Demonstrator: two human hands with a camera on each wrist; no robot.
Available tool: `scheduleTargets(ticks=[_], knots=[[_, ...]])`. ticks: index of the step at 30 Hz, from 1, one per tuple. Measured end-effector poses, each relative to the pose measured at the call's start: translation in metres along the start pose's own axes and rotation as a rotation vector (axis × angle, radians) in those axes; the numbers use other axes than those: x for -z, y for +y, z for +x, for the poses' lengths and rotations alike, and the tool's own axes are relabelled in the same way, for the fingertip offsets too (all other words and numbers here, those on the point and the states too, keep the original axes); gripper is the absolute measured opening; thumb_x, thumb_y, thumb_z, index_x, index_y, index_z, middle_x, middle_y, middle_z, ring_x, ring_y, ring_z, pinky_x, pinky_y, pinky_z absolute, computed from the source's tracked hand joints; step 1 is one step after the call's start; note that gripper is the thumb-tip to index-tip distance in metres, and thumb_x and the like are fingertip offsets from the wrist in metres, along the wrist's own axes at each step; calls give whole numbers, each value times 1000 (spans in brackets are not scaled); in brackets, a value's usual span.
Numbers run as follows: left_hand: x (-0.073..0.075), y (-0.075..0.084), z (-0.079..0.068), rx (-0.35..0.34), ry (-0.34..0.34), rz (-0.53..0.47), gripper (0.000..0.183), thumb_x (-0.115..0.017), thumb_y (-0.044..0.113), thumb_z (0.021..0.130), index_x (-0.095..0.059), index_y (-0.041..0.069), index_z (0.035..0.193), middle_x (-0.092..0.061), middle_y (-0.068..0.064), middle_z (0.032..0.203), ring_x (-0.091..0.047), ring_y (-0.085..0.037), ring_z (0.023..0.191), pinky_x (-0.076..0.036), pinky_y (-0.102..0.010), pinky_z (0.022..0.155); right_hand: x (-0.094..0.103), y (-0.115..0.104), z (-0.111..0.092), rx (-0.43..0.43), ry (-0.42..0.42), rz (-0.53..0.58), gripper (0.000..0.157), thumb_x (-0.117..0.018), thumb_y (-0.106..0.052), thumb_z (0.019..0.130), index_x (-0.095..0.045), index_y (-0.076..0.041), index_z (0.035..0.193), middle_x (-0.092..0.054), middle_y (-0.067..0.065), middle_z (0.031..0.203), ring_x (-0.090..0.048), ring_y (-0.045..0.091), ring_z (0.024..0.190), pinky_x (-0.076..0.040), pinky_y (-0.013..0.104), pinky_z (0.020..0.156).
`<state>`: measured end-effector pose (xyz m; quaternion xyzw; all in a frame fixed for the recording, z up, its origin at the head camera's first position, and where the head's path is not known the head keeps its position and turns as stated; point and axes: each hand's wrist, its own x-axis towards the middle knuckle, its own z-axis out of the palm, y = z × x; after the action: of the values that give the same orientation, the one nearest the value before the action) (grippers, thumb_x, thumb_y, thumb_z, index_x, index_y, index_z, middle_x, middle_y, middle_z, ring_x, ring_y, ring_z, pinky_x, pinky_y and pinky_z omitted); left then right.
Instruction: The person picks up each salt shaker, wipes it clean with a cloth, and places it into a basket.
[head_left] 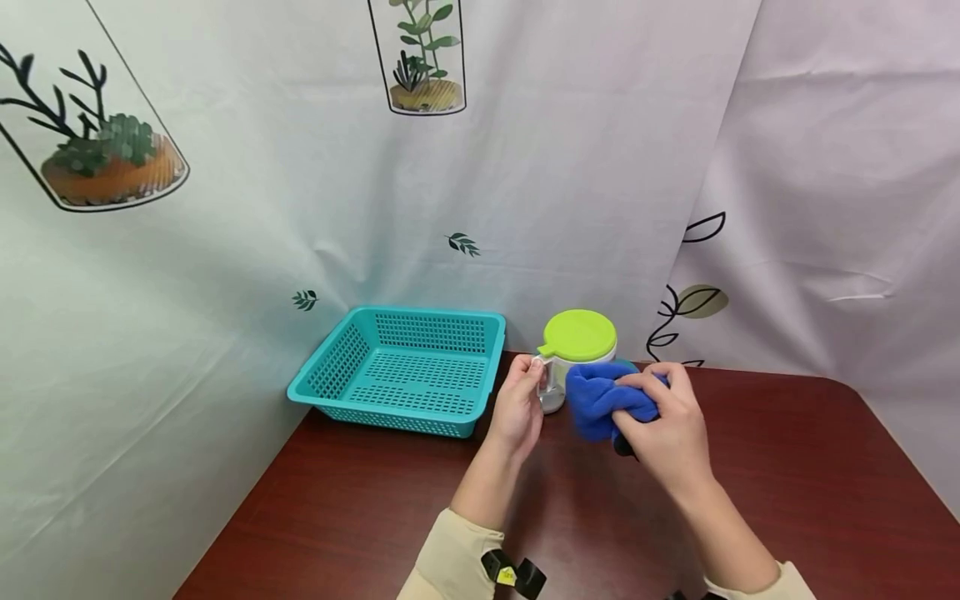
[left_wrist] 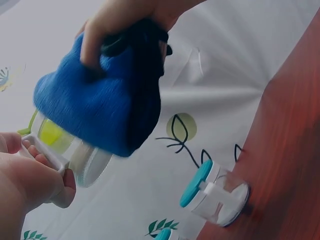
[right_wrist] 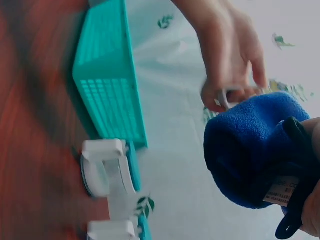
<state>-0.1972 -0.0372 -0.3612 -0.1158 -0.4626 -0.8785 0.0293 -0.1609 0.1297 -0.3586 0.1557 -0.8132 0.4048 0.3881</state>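
Our left hand [head_left: 517,408] grips a lime-lidded canister [head_left: 580,335] by its white handle [left_wrist: 52,155], our right hand [head_left: 672,429] bunched blue cloth [head_left: 597,404]; table edge [head_left: 895,450] well rightward.

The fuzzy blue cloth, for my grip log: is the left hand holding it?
No, the right hand grips the blue cloth; the left hand holds a white plastic handle.

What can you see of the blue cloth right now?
The blue cloth looks like soft, fuzzy fabric, bunched into a thick wad, with what looks like a dark loop and a printed white label too small to read. The right hand grips it above the table. It hides part of the green-lidded container; I can't tell whether they touch.
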Motion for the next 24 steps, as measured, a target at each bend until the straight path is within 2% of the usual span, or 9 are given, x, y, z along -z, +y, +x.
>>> scheduleTargets(ticks=[6, 14, 20, 24], knots=[[-2, -2, 0, -4, -5, 27, 18, -34, 6, 99, -40, 11, 82, -38, -1, 80, -38, -14, 85, -25, -29, 84, -3, -2, -3, 34, -24, -15, 24, -74, 3, 63, -67, -9, 83, -48, 9, 96, -49, 20, 86, -39, 21, 68], [8, 5, 4, 15, 0, 59, 21, -34, 8, 97, -40, 12, 77, -37, 0, 78, -37, -14, 83, -26, -30, 83, 10, 9, 2, -55, 9, -4, 25, -71, 7, 65, -68, -6, 86, -48, 13, 100, -48, 23, 91, -36, 22, 74], [15, 9, 5, 30, 7, 84, 20, -33, 9, 94, -38, 11, 75, -34, -1, 74, -34, -15, 73, -27, -29, 76, 16, 14, 6, -84, 6, -2, 22, -69, 6, 67, -67, -5, 87, -48, 15, 101, -49, 26, 92, -38, 32, 73], [19, 10, 5, 29, 19, 82, 19, -33, 9, 94, -39, 11, 75, -34, -1, 74, -33, -14, 72, -27, -27, 74, 20, 17, 9, -119, 2, -14, 21, -69, 6, 69, -67, -5, 88, -48, 14, 102, -49, 26, 90, -38, 33, 72]])
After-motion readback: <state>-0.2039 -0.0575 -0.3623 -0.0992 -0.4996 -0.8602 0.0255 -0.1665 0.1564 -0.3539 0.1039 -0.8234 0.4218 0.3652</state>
